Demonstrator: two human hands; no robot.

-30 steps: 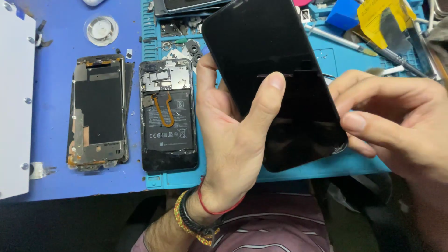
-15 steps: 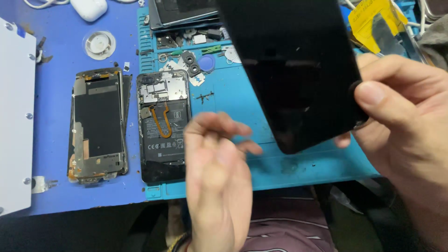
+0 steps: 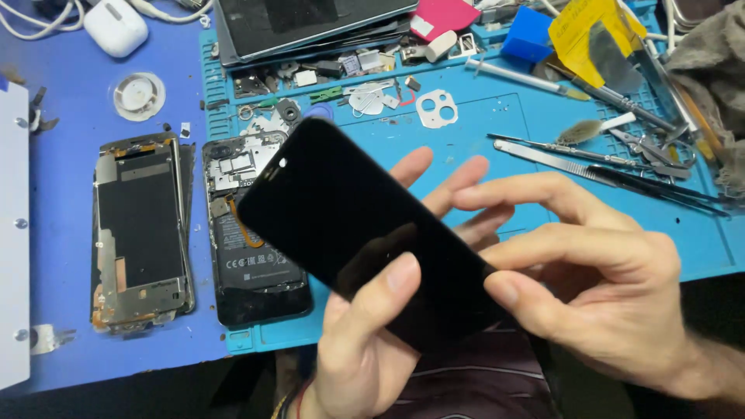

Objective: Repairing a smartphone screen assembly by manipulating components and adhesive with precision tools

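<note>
— Blue everywhere on that bench. What's over on the far left?

— A white panel at the edge, then a white earbud case up top with a round clear disc below it. Next comes a stripped phone frame, lying flat on the darker blue cloth. Just beside it, on the edge of the lighter blue work mat, is an opened phone with its battery and boards showing.

— And the thing being held?

— A black phone screen panel, glossy, tilted with its top end toward the upper left. It's lifted above the mat's near edge and partly covers the opened phone from where I stand.

— How are the hands on it?

— The left hand is clamped on it: thumb pressed on the glass near the lower end, fingers spread out behind, their tips showing past the far edge. The right hand has its thumb tip against the panel's lower right corner; its fingers are extended over the left hand's fingertips. Whether those fingers touch the panel I can't tell.

— And to the right?

— Loose small parts and a white camera bezel up the mat, a stack of dark panels, a pink block, a blue block, yellow tape, then tweezers and a grey rag at the far right.
</note>
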